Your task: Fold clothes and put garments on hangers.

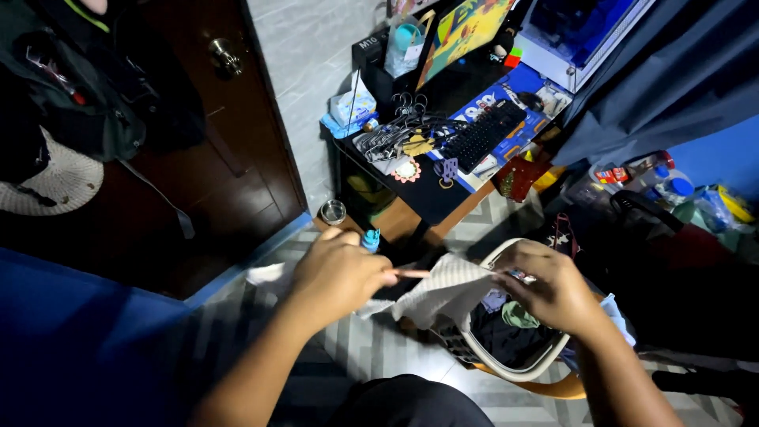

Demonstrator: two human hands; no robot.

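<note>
Both hands, left (338,273) and right (553,289), grip a pale cloth (443,289) stretched over the basket (528,370), mid-folding; next calls for aligning edges

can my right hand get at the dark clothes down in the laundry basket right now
Probably yes. The right hand hovers right over the laundry basket, dark clothes lying uncovered beneath it, though it grips the pale cloth.

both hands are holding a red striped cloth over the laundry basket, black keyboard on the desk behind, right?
Not quite: the head view shows the cloth is white with fine stripes, not red. The rest holds: the left hand and right hand hold it over the laundry basket, with the black keyboard on the desk behind.
</note>
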